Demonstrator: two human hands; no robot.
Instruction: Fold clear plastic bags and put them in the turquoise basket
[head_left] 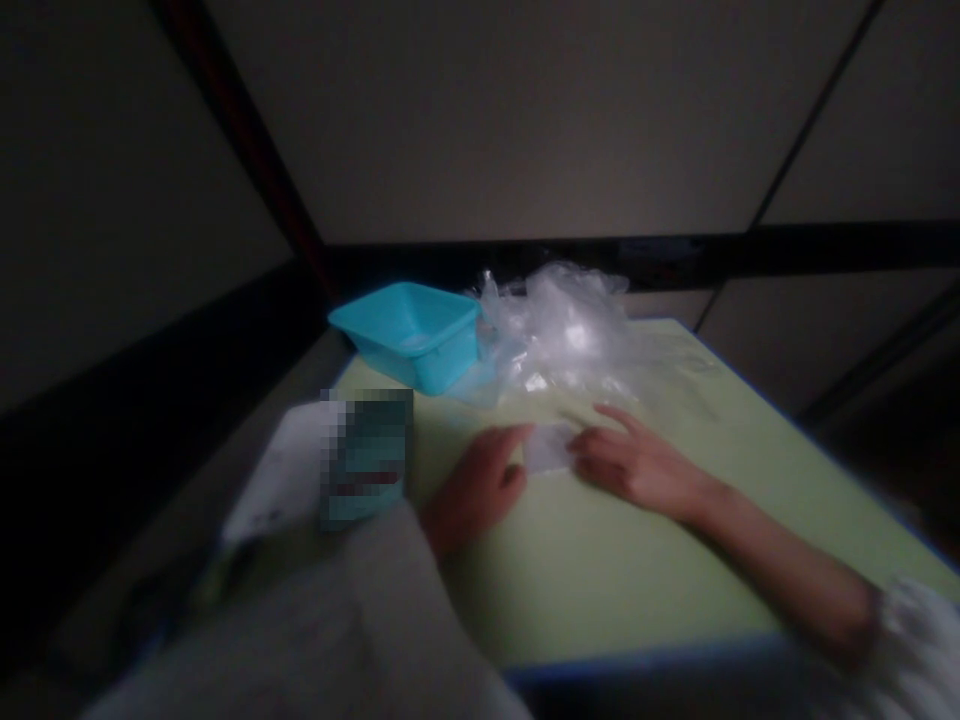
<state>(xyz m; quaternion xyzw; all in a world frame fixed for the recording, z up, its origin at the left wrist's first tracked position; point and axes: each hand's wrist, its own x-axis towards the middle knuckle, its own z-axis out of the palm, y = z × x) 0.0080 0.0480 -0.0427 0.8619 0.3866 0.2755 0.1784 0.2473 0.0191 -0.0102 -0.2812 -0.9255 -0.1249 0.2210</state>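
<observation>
A small, pale translucent rectangular sheet or packet [549, 448] lies flat on the table between my hands. My left hand [480, 490] comes in from the left, thumb and forefinger apart, its fingertip at the sheet's left edge. On the opposite edge rest the fingertips of my right hand [628, 468]; its fingers are spread and one reaches up and away from the others. Neither hand visibly grips the sheet, though blur hides fine detail. Just behind lies a heap of clear plastic bags [574, 325].
A turquoise plastic basin [442, 355] stands at the back left of the yellow-green, blue-edged table [637, 590]. At the left edge are a white sheet [289, 465] and a pixelated dark-green item [367, 460]. Pale panels [510, 120] rise behind the table.
</observation>
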